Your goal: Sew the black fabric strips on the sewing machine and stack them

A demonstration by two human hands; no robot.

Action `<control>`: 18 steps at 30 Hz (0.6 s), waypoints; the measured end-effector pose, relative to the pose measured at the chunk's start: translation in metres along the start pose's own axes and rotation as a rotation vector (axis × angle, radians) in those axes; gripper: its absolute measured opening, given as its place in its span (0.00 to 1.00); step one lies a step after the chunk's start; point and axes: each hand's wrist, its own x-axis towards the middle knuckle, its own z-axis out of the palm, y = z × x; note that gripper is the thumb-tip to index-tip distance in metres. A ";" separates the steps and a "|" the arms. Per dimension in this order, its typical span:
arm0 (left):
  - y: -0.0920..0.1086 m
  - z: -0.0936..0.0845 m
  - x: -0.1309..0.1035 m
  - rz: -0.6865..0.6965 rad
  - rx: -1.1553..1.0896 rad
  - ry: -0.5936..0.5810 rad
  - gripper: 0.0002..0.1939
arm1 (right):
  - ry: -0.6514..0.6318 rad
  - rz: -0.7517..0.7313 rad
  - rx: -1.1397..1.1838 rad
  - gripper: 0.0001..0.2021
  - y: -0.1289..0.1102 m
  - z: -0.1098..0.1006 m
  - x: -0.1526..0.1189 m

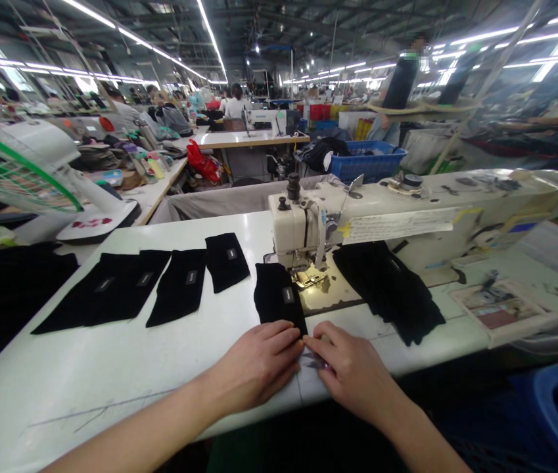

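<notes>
No wording can be read with certainty. Small grey labels with pale lettering stand on the black cloth pieces: one (288,295) on the near piece (269,295) at the fingers, and four more on the pieces lying left — labels (191,277) too tiny to make out. On the right, the dark pile (382,289) bears a similar mark (395,264), unreadable. A white paper strip (401,225) on the arm of the near sewing machine (283,223) carries lines of faint writing — illegible. The far white sewing machine (276,121) shows brand lettering (260,117), too blurred to spell out.
</notes>
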 end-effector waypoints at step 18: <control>-0.034 0.000 0.013 0.027 0.023 -0.004 0.12 | 0.043 0.035 -0.078 0.18 0.011 -0.002 0.033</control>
